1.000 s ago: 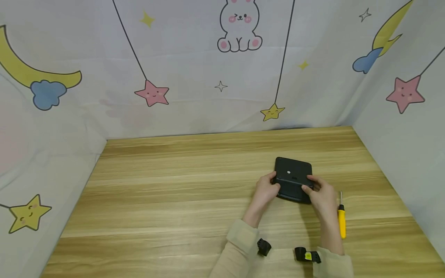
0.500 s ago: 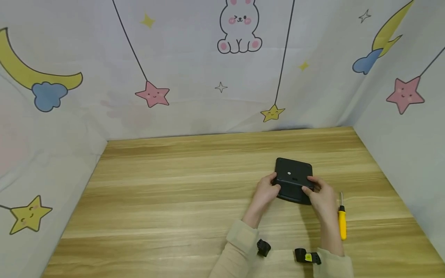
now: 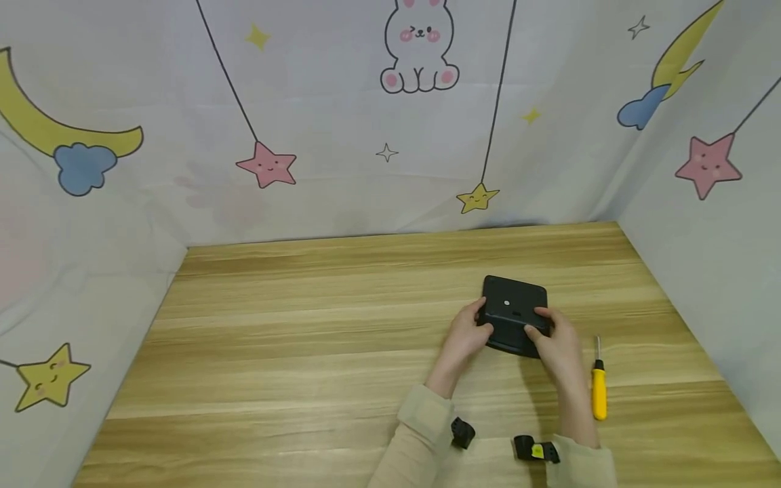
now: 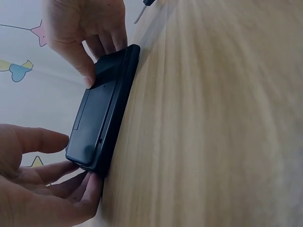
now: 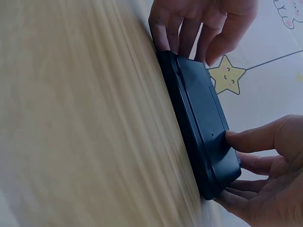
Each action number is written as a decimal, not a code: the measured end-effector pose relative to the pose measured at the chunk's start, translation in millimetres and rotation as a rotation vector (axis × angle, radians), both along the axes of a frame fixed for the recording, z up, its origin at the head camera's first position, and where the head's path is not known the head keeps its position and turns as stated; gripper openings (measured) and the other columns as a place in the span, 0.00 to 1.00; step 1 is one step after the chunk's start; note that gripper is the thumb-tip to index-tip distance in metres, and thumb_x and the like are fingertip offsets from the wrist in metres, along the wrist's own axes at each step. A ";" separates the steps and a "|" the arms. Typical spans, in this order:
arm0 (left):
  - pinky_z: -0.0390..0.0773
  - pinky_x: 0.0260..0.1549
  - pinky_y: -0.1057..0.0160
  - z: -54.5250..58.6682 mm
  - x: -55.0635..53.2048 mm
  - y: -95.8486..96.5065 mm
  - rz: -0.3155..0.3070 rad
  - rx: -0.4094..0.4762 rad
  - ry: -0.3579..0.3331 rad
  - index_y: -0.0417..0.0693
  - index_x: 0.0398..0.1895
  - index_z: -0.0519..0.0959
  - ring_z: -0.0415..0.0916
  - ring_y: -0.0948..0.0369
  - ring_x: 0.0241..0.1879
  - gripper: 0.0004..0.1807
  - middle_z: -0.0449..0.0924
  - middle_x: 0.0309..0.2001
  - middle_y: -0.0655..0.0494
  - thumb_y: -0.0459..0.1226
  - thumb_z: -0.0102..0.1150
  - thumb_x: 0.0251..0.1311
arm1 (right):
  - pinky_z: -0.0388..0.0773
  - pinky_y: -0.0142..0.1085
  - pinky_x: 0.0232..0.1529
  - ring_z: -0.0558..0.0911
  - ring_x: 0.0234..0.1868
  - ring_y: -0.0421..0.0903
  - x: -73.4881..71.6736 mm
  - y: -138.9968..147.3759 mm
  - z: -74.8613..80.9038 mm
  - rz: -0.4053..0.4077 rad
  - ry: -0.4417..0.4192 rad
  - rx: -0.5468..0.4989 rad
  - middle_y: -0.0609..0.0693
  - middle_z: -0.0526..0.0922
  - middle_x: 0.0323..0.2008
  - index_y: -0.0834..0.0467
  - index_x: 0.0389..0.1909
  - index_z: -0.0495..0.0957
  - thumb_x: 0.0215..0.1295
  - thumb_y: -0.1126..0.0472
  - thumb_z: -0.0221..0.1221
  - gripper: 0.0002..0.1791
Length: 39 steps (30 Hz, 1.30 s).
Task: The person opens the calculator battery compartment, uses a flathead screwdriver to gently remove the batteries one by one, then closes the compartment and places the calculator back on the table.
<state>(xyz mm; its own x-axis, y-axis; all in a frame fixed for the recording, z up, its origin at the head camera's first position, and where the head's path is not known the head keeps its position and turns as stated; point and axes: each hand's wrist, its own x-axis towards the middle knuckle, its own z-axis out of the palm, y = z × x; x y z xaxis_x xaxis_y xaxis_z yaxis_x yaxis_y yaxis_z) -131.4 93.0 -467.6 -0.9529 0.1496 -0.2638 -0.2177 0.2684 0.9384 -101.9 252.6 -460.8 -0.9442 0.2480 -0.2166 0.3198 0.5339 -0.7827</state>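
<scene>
A flat black plastic device (image 3: 515, 298), its kind not clear, lies on the table with a raised ridge and a small pale round spot facing up. My left hand (image 3: 466, 335) holds its left edge, the thumb on the near part and the other fingers around the side. On the right edge, my right hand (image 3: 560, 346) grips it with the thumb on top. In the left wrist view, the smooth near panel of the device (image 4: 97, 113) shows a thin seam and a tiny hole. The side facing the table is hidden.
To the right of my right forearm lies a screwdriver (image 3: 599, 393) with a yellow handle. Black wrist cameras (image 3: 462, 434) sit at both cuffs. A printed white curtain (image 3: 342, 122) stands behind the wooden table (image 3: 293, 339).
My right hand has shifted slightly left along the device's edge, thumb and fingers a little further over it. The left hand and the device stay nearly in place.
</scene>
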 end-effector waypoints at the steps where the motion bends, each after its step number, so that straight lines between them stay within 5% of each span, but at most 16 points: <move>1: 0.70 0.54 0.57 -0.6 -0.3 -0.4 -0.006 0.000 0.010 0.48 0.67 0.69 0.69 0.56 0.53 0.34 0.72 0.60 0.44 0.26 0.53 0.53 | 0.55 0.57 0.69 0.57 0.71 0.66 -0.1 -0.5 -0.4 0.002 0.005 0.015 0.70 0.58 0.70 0.64 0.67 0.63 0.67 0.63 0.54 0.28; 16: 0.67 0.43 0.68 -5.6 -6.4 -1.9 -0.058 -0.087 0.127 0.51 0.64 0.73 0.67 0.59 0.43 0.33 0.72 0.54 0.48 0.24 0.55 0.51 | 0.53 0.60 0.68 0.58 0.69 0.69 -1.1 -8.8 0.2 0.041 0.127 0.187 0.70 0.61 0.68 0.66 0.60 0.71 0.66 0.66 0.54 0.22; 25: 0.63 0.35 0.71 -7.4 -9.2 -3.9 -0.080 -0.133 0.145 0.52 0.63 0.74 0.64 0.62 0.38 0.32 0.70 0.44 0.52 0.24 0.57 0.53 | 0.57 0.62 0.66 0.62 0.68 0.69 -2.4 -16.4 -2.3 0.099 0.194 0.261 0.71 0.66 0.65 0.67 0.57 0.74 0.64 0.67 0.56 0.20; 39: 0.63 0.34 0.71 -8.5 -9.6 -3.7 -0.049 -0.087 0.140 0.50 0.61 0.76 0.65 0.60 0.38 0.32 0.72 0.45 0.49 0.22 0.57 0.50 | 0.58 0.62 0.65 0.64 0.66 0.69 -2.6 -21.0 -1.5 0.133 0.198 0.291 0.71 0.66 0.64 0.65 0.57 0.74 0.65 0.68 0.55 0.19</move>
